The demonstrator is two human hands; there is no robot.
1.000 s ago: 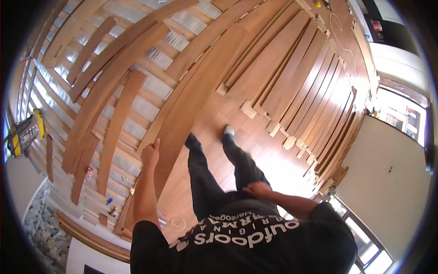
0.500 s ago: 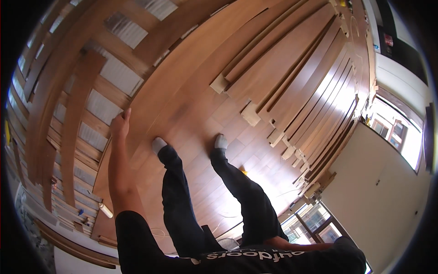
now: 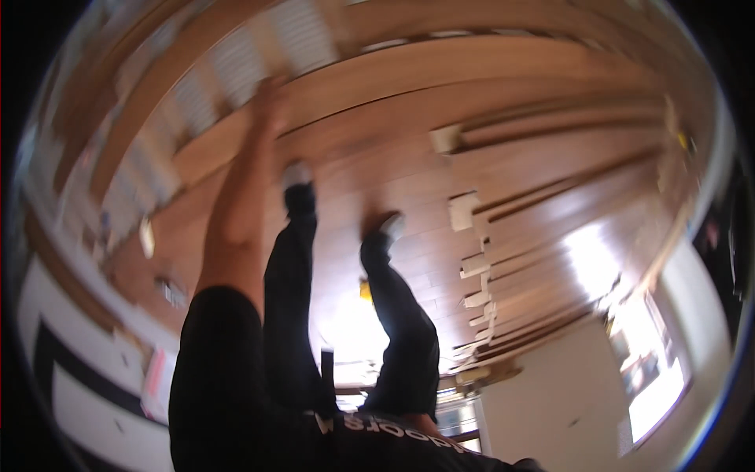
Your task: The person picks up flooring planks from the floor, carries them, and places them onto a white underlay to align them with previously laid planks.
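My left hand [image 3: 269, 104] is stretched out over a long brown floorboard [image 3: 385, 75] at the upper left. Motion smears its fingers, so I cannot tell whether they grip the board or only hover by it. A dark line runs along the near side of that board, between it and the laid wooden floor [image 3: 338, 153]. My right hand is out of view; only a bit of the right forearm [image 3: 423, 425] shows at the lower edge, beside my dark shirt.
Beyond the board lie wooden battens [image 3: 267, 43] with pale strips between them, crossed by loose planks [image 3: 145, 110]. Stacked boards [image 3: 543, 181] with blocky ends fill the right side. A yellow object [image 3: 365, 291] is near my right leg, a white bottle [image 3: 147, 237] at the left.
The view has swung round, so floor and boards appear rotated and a white wall area shows at lower left. My left hand appears higher and further right. My right foot appears turned outward.
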